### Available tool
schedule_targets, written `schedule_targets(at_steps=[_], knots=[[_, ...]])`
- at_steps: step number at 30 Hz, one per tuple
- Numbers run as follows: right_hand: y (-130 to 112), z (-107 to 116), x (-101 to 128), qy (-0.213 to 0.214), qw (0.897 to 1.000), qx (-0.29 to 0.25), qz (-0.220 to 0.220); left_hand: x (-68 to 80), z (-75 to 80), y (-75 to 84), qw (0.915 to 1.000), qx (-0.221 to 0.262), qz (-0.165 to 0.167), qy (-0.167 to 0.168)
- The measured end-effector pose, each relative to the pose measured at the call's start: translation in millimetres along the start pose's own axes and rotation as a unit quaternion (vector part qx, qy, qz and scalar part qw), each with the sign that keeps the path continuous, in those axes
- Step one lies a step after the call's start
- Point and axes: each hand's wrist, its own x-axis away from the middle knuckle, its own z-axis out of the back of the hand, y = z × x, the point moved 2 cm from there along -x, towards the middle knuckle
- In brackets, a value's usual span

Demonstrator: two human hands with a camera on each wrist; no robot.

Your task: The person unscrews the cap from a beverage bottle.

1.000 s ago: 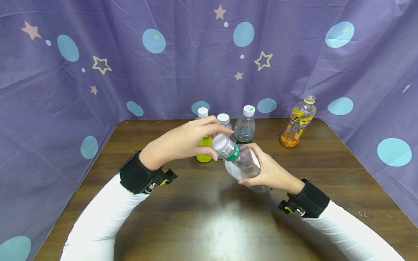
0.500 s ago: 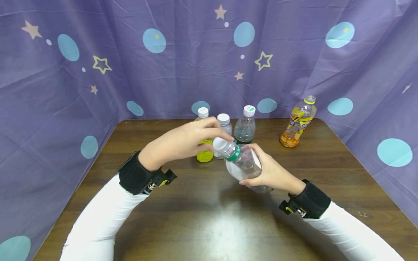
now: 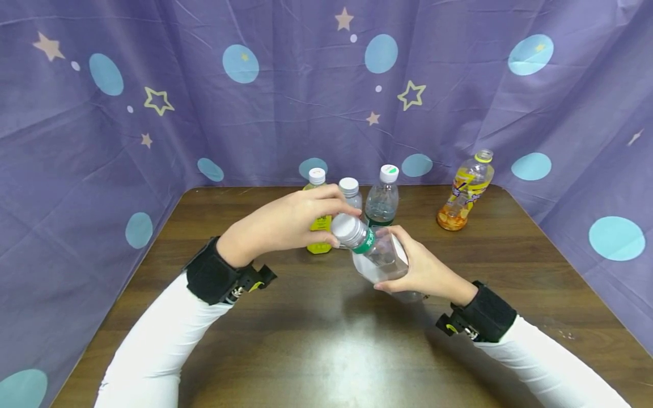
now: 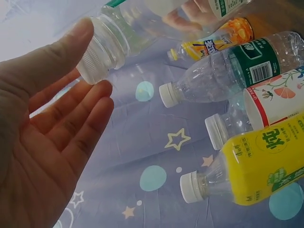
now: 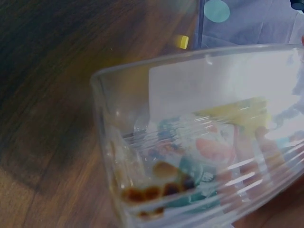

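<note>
In the head view a clear plastic bottle (image 3: 380, 258) with a green neck band is held tilted above the table, its white cap (image 3: 345, 228) toward the left. My right hand (image 3: 428, 266) grips the bottle's body. The thumb and fingers of my left hand (image 3: 293, 221) are bent around the cap. In the left wrist view the thumb (image 4: 78, 42) lies against the cap, and other fingers come from its far side. A little dark brown residue (image 5: 156, 190) shows inside the bottle's bottom in the right wrist view.
Behind the hands stand a yellow-labelled bottle (image 3: 320, 226), a floral-labelled bottle (image 4: 275, 97) and a green-labelled bottle (image 3: 382, 198), all white-capped. An uncapped orange-yellow bottle (image 3: 465, 190) stands at the back right. A yellow cap (image 5: 183, 42) lies near the table edge. A purple curtain (image 3: 285, 113) hangs behind.
My left fingers first spread around the cap, then shifted over its top with the thumb drawn back. Now the thumb is forward at the cap again. Bottle and right hand have barely moved.
</note>
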Motion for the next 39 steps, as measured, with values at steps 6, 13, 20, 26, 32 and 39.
schedule_targets(at_steps=[6, 13, 20, 26, 32, 39], knots=[[1.1, 1.1, -0.1, 0.000, 1.000, -0.001, 0.000, 0.7, 1.6, 0.0, 0.9989, 0.001, -0.044, 0.016], [1.2, 1.3, -0.9, -0.002, 1.000, 0.002, -0.002, 0.7, 1.4, 0.6, 0.9985, -0.015, -0.046, 0.024], [0.4, 2.8, 0.2, -0.004, 1.000, 0.016, 0.001, -1.3, -1.2, 1.1, 0.9984, -0.001, 0.047, -0.032], [2.0, 2.1, 0.2, -0.010, 1.000, 0.020, -0.003, -1.6, -1.2, 2.2, 0.9979, -0.013, 0.055, -0.030], [0.4, 1.5, -1.4, -0.011, 1.000, 0.010, -0.003, -1.1, 2.2, 3.4, 0.9993, 0.005, 0.031, -0.022], [-0.8, 2.4, -2.1, -0.008, 1.000, 0.009, -0.005, 2.5, 3.7, 4.8, 0.9999, 0.000, -0.004, -0.017]])
